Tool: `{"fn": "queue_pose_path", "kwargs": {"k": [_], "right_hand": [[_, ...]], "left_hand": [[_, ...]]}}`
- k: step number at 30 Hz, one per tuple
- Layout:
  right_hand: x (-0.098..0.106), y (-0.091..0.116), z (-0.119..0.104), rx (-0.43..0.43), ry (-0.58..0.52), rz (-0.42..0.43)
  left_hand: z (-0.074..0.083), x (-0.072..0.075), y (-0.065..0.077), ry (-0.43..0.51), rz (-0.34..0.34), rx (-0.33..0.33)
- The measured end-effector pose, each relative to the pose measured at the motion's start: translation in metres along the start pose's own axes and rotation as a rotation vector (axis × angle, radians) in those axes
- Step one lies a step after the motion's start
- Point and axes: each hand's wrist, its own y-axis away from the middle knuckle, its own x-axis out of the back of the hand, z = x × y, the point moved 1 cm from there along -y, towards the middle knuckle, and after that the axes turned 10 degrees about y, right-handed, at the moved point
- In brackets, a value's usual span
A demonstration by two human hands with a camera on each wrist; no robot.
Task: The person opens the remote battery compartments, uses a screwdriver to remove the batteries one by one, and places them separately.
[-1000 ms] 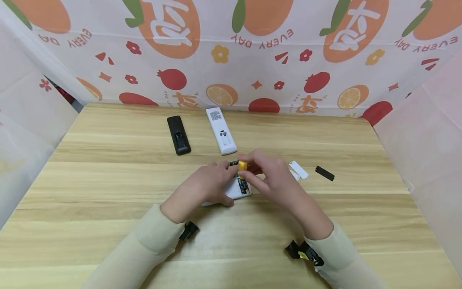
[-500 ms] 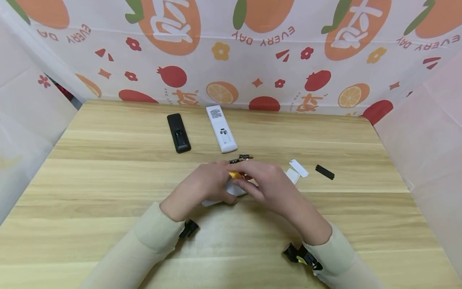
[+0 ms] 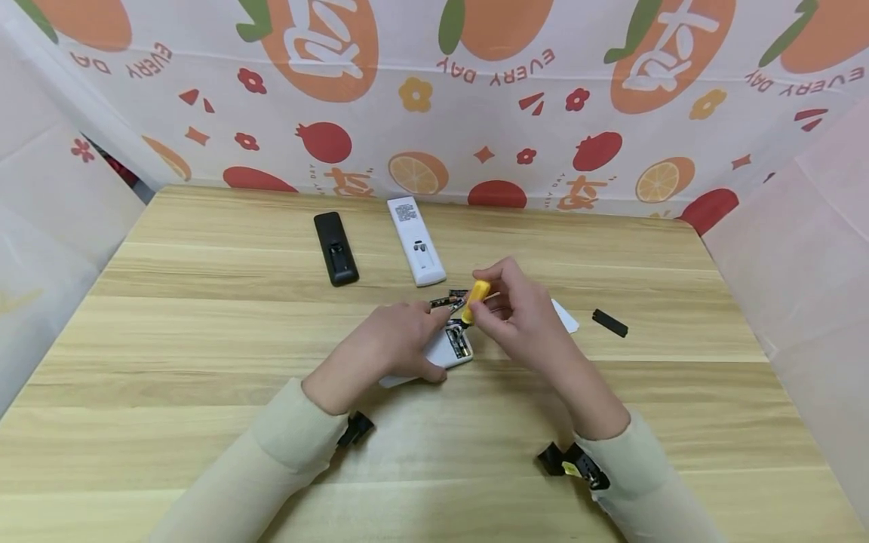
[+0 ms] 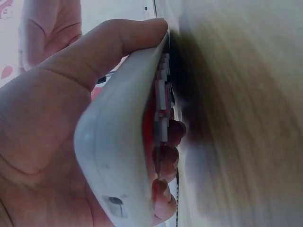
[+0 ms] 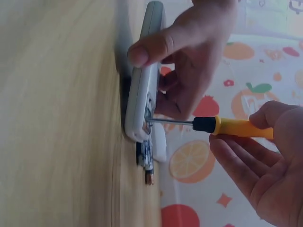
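Observation:
My left hand (image 3: 400,339) grips a white remote control (image 3: 441,353) lying button side down, its thumb along the near edge. In the left wrist view the remote's rounded end (image 4: 113,127) is up close, with buttons towards the wooden table. My right hand (image 3: 526,324) pinches the yellow handle of a screwdriver (image 5: 241,127) between thumb and fingers. The shaft's tip is at the remote's uncovered battery compartment (image 3: 459,344). Batteries seem to lie inside it; the details are too small to tell. Several loose black batteries (image 3: 444,302) lie just beyond the remote, partly hidden by my hands.
Further back lie a black remote (image 3: 336,249) and another white remote (image 3: 416,241), both with open battery compartments. To the right are a white battery cover (image 3: 565,317), partly hidden, and a black cover (image 3: 609,323). A fruit-print cloth (image 3: 434,113) hangs behind the table.
My right hand dipped leftwards with the screwdriver low over the remote, then came back up and right, so the handle stands steeper now. My left hand keeps its hold on the white remote.

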Motion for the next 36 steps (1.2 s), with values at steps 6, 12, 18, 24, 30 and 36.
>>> {"fn": "queue_pose_path", "kwargs": {"k": [6,12,18,24,30,36], "right_hand": [[-0.007,0.003,-0.018,0.263,0.137,-0.043],[-0.010,0.004,-0.025,0.388,0.294,-0.050],[-0.004,0.004,-0.016,0.238,0.245,-0.044],[0.001,0.003,-0.009,0.176,0.208,-0.032],[0.002,0.003,-0.006,0.165,0.196,-0.012],[0.008,0.002,-0.004,0.140,0.179,0.018]], "left_hand": [[-0.002,0.000,0.002,0.041,-0.004,0.016],[-0.003,0.002,0.002,0.071,0.023,0.029],[-0.001,0.001,0.000,-0.007,0.006,-0.015],[-0.001,0.000,-0.001,-0.030,-0.016,0.014],[-0.002,-0.001,-0.002,-0.050,-0.037,0.022],[-0.002,-0.001,-0.001,-0.041,-0.003,0.006]]}}
